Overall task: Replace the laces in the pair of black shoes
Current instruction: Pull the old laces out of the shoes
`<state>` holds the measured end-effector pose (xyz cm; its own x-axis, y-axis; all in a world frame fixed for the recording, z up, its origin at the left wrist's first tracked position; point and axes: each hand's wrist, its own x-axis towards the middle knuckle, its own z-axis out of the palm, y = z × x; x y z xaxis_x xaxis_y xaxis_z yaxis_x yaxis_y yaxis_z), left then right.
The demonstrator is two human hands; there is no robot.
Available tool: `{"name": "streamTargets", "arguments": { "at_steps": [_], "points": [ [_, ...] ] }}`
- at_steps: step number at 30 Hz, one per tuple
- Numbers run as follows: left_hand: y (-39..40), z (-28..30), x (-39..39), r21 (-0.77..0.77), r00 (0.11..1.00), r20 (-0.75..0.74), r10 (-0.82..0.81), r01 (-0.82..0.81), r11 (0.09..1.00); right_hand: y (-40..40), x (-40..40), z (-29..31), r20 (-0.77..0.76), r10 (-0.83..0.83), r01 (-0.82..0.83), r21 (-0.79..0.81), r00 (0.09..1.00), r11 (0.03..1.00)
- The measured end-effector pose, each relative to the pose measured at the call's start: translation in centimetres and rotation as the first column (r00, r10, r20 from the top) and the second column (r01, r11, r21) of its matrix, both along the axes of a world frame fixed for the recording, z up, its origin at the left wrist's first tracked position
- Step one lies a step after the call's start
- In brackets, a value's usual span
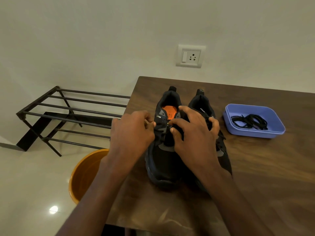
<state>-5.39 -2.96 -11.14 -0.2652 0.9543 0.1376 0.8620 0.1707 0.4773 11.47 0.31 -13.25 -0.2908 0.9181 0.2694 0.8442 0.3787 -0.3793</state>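
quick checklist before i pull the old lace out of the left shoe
1. Both hands on the left shoe: ok. Left hand and right hand sit at its eyelet area.
2. Lace end actually pinched: cannot tell, the fingertips hide it.
3. Shoe steady on the table: ok, sole down, beside the right shoe.
4. New laces ready: ok, coiled in the purple tray, on the table right of the shoes.
5. Somewhere for the old lace: ok, an orange bin stands on the floor by the table's left edge.
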Motion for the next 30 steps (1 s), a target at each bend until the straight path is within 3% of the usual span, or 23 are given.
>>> {"name": "streamTargets", "arguments": {
  "at_steps": [5,7,10,13,19,22,24,27,30],
  "points": [
    [-0.1,0.6,0.7,-0.039,0.958,-0.275,0.079,-0.093,0.995,-0.3,-1.2,0.4,0.071,0.004,0.001,-0.076,0.997,0.997],
    [0.0,0.2,0.7,-0.036,0.949,-0.307,0.069,-0.084,0.996,0.0,-1.3,0.3,0.05,-0.018,0.021,-0.068,0.999,0.997],
    [0.6,-0.4,0.4,-0.06,0.984,-0.151,-0.095,0.087,0.994,0.1,-1.5,0.1,0.013,-0.02,0.02,-0.042,1.0,0.999],
    [1.0,-1.4,0.3,-0.207,0.947,0.012,-0.32,0.315,0.926,0.1,-1.6,-0.3,-0.046,0.003,-0.003,0.0,0.999,1.0],
    [1.6,-2.5,-0.5,-0.099,0.912,0.213,-0.352,0.378,0.92,-0.1,-0.2,-1.1,-0.275,-0.074,0.109,0.115,0.959,0.987],
    [1.8,-2.8,-0.6,-0.077,0.908,0.234,-0.347,0.374,0.924,-0.2,0.2,-0.7,-0.226,-0.112,0.151,0.16,0.968,0.976],
    [1.8,-3.0,-0.6,-0.051,0.905,0.232,-0.356,0.377,0.925,0.1,-0.2,-0.5,-0.143,-0.059,0.087,0.196,0.988,0.977],
    [1.6,-3.2,-0.8,0.008,0.9,0.226,-0.373,0.381,0.925,0.5,-1.7,-0.5,-0.025,0.008,-0.004,0.129,1.0,0.992],
    [1.7,-3.4,-1.0,0.044,0.884,0.271,-0.38,0.383,0.923,0.6,-2.0,-0.9,-0.001,0.007,-0.007,0.095,1.0,0.995]
  ]
}}
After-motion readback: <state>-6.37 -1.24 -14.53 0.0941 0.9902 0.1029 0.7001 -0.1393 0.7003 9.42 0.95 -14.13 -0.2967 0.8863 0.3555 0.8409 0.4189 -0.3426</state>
